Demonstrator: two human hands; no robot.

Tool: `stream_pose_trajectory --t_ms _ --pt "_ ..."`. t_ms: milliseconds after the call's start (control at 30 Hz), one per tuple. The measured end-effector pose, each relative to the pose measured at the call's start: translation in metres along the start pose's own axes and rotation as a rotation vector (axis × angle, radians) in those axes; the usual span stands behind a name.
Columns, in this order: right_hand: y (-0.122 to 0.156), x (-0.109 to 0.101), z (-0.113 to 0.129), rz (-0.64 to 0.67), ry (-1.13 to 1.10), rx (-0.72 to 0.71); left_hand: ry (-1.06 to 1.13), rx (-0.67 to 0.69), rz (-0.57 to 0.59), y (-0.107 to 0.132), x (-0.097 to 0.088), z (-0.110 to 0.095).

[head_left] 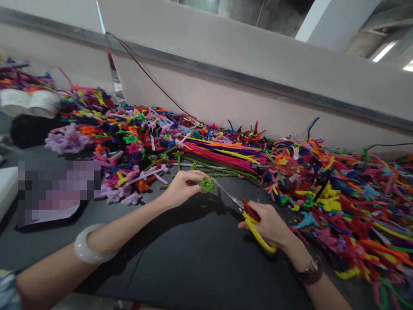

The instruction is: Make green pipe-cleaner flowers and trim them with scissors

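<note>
Between the thumb and fingers of my left hand (182, 188) is a small green pipe-cleaner flower (207, 184), pinched at its side. My right hand (266, 224) grips a pair of scissors (254, 230) with red and yellow handles. Their metal blades point up and left, and the tips reach beside the green flower. Whether the tips touch it I cannot tell. Just behind my hands lie green pipe cleaners (222, 171) and a bundle of pink, yellow and purple pipe cleaners (219, 153).
Heaps of coloured pipe-cleaner pieces (329, 198) run along the white partition (226, 99) and down the right side. At left lie a blurred-out flat object (61, 193), white paper rolls or cups (43, 103) and a black cloth-like item (30, 130). The tabletop (206, 262) is dark.
</note>
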State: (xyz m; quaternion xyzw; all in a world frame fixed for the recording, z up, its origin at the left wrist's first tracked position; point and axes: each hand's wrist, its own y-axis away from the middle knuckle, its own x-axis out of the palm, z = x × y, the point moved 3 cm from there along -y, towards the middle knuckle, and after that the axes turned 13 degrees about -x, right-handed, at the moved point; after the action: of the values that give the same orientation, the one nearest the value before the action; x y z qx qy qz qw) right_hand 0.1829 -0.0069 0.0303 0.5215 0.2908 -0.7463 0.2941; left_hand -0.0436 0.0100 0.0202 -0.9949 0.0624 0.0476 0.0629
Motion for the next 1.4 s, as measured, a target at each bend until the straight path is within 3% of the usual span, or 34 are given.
stream_pose_trajectory --t_ms 300,600,867,1233,1400 --pt "0.002 -0.005 -0.006 -0.088 0.177 0.046 0.054 -0.065 0.066 -0.002 0.000 0.000" --pt "0.006 -0.011 -0.010 -0.449 0.462 -0.094 0.165 -0.161 0.191 -0.001 0.003 0.003" --pt "0.008 -0.016 -0.008 -0.487 0.520 -0.148 0.333 -0.279 0.386 0.002 0.007 0.008" --pt "0.012 -0.016 -0.012 -0.491 0.626 -0.185 0.328 -0.328 0.462 0.003 0.008 0.008" --pt "0.012 -0.016 -0.013 -0.427 0.622 -0.133 0.313 -0.336 0.466 0.004 0.008 0.007"
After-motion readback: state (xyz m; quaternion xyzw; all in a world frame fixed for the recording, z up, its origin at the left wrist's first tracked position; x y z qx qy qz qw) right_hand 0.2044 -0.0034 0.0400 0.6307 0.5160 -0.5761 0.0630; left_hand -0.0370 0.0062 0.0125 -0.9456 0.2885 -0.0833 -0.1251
